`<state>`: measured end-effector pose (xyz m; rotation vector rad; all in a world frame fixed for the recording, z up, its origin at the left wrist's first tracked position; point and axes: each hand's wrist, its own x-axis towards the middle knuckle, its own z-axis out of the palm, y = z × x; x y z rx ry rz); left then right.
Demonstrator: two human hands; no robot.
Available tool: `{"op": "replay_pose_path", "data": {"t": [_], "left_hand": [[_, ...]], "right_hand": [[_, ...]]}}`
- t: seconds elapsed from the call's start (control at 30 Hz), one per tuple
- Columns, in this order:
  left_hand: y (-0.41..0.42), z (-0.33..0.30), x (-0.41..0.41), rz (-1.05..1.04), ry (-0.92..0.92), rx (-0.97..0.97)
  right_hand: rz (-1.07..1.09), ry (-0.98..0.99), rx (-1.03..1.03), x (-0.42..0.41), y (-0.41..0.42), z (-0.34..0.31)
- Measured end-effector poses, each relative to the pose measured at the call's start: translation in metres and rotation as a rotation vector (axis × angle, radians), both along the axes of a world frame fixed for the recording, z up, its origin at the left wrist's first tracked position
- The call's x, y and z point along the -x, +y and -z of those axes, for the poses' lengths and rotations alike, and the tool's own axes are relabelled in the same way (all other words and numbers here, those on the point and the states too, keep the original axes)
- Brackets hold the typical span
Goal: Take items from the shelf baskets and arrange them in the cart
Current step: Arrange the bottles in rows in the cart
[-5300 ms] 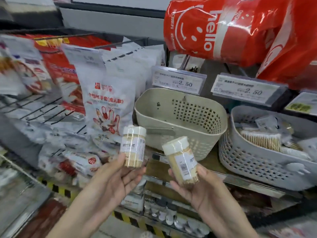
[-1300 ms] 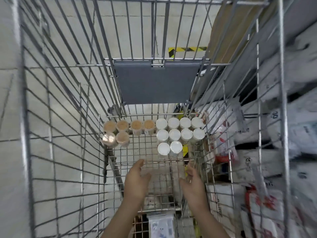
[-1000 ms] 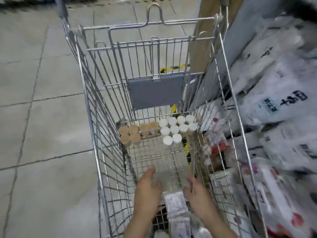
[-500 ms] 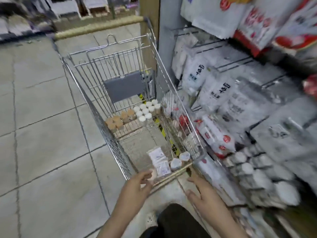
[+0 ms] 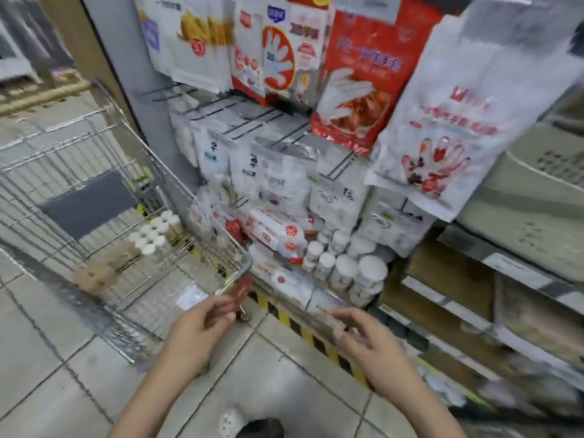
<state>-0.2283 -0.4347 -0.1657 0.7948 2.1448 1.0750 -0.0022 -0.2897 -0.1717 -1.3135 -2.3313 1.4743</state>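
Nearest the camera, both bare forearms reach forward over the grey tiled floor (image 5: 63,358). The left hand (image 5: 197,327) hangs just outside the near corner of the wire cart (image 5: 104,298), its fingers loosely curled with nothing in them; the thumb and forefinger sit close to a blurred reddish piece at the cart's rim, but touch cannot be told through the motion blur. The right hand (image 5: 368,335) is raised beside the yellow-and-black striped base strip (image 5: 303,330) of the shelving, fingers relaxed and slightly bent, holding nothing. Beyond the left hand, the cart stands on the floor beside the shelf, and the task's things are inside it: a cluster of white-capped jars (image 5: 153,232) stands upright at the far end of the cart floor below the grey flap (image 5: 85,203), and just to their left a group of tan-topped jars (image 5: 104,263) stands next to them. A flat white packet (image 5: 192,295) lies on the cart floor nearer the hands. To the right of the cart, on the low shelf, stand more white-lidded jars (image 5: 347,273) with red-and-white rolls (image 5: 275,232) behind them. Higher up hang glove packets (image 5: 442,121) in white and red. At the far right edge sits a beige perforated basket (image 5: 537,197) on its shelf; what it holds is not visible.
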Motion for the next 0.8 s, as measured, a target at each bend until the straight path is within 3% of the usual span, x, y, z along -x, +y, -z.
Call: {"op": "replay_pose_path", "data": {"t": [0.43,0.6,0.8], "left_hand": [[0.147,-0.023,-0.24,0.548,0.013,-0.052],[0.19,-0.052,-0.264,0.649,0.005,-0.105],[0.264,-0.108,-0.249,0.663,0.042,-0.341]], "right_hand": [[0.426,0.041,-0.067,-0.255,0.049,-0.047],[0.525,0.102,-0.139,-0.288,0.077,-0.068],[0.559,0.223,-0.46,-0.28,0.134,-0.107]]}}
